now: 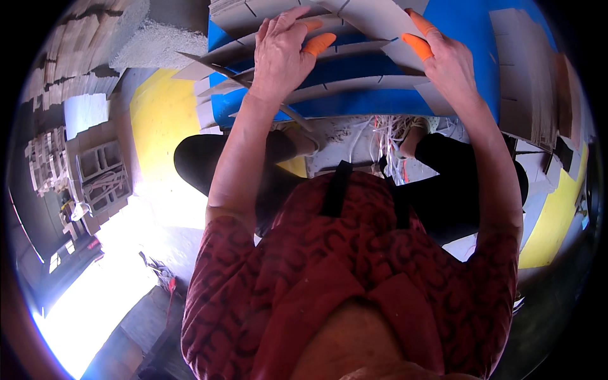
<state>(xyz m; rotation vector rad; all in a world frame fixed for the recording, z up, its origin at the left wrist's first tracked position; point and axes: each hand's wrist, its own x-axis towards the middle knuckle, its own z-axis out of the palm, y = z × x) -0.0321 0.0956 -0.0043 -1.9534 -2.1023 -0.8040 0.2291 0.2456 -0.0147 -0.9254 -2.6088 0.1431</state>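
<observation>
My right hand, with orange finger covers on thumb and forefinger, pinches the right end of a greyish slotted cardboard strip. My left hand also wears orange covers. Its fingers are spread over the strips at the left and it grips nothing that I can make out. Nearer to me, several more slotted strips stand in curved rows, one of them a long cardboard strip. They rest on a blue work surface. A narrow strip slants across them beneath my left wrist.
Stacked cardboard pieces stand at the right of the blue surface, with more cardboard stacks at the far left. Yellow panels lie on both sides. Tangled pale strands lie on the floor between my feet. A crate stands at the left.
</observation>
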